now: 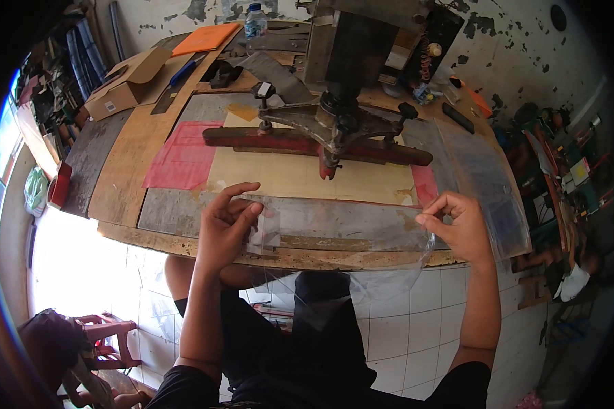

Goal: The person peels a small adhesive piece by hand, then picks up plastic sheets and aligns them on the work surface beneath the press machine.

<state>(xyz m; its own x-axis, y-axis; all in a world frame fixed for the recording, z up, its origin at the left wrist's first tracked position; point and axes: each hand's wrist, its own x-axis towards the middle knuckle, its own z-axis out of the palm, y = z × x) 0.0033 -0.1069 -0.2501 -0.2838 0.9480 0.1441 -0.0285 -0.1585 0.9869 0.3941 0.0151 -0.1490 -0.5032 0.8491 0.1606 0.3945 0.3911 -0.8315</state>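
Note:
A clear plastic sheet hangs between my hands, over the table's front edge and my lap. My right hand is closed, pinching the sheet's right end between thumb and fingers. On the other side my left hand has thumb and fingers together at the sheet's left end, the index finger partly stretched out. Beyond my hands stands a press machine with a long red bar. Below the bar lies a cream sheet over a pink-red sheet.
More clear plastic lies at the table's right. An open cardboard box, an orange folder and a water bottle stand at the back left. A red stool and other people are near the floor at both sides.

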